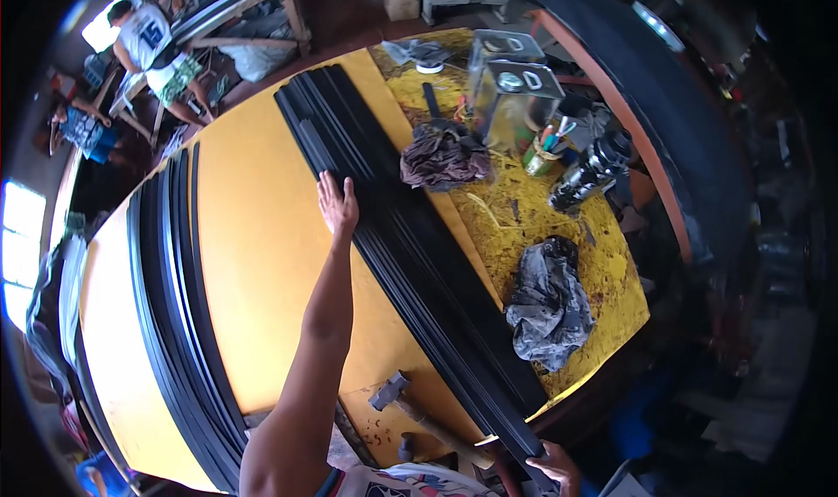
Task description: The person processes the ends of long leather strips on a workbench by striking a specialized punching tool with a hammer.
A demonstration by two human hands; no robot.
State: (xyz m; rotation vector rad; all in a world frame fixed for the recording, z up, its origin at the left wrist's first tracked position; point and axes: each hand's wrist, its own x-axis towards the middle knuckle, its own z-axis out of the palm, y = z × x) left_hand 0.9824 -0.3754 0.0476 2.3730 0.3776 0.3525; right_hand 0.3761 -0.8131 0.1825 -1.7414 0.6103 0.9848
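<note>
A long stack of black strips [419,270] runs diagonally across the yellow work table. My left hand [338,205] lies against the stack's left edge, fingers stretched out and thumb apart. At the near end, my right hand [559,467] is closed around the ends of some strips that jut past the table edge; part of its fingers is hidden. A second group of black strips [179,296] lies bowed along the left side of the table. Close to my body rests a hammer [428,418] with a wooden handle.
On the table's stained right part are a dark crumpled cloth [445,155], a grey crumpled bag [550,305], metal cans [515,95], a cup of pens [541,158] and a black bottle [592,172]. Two people [157,52] are in the background at upper left.
</note>
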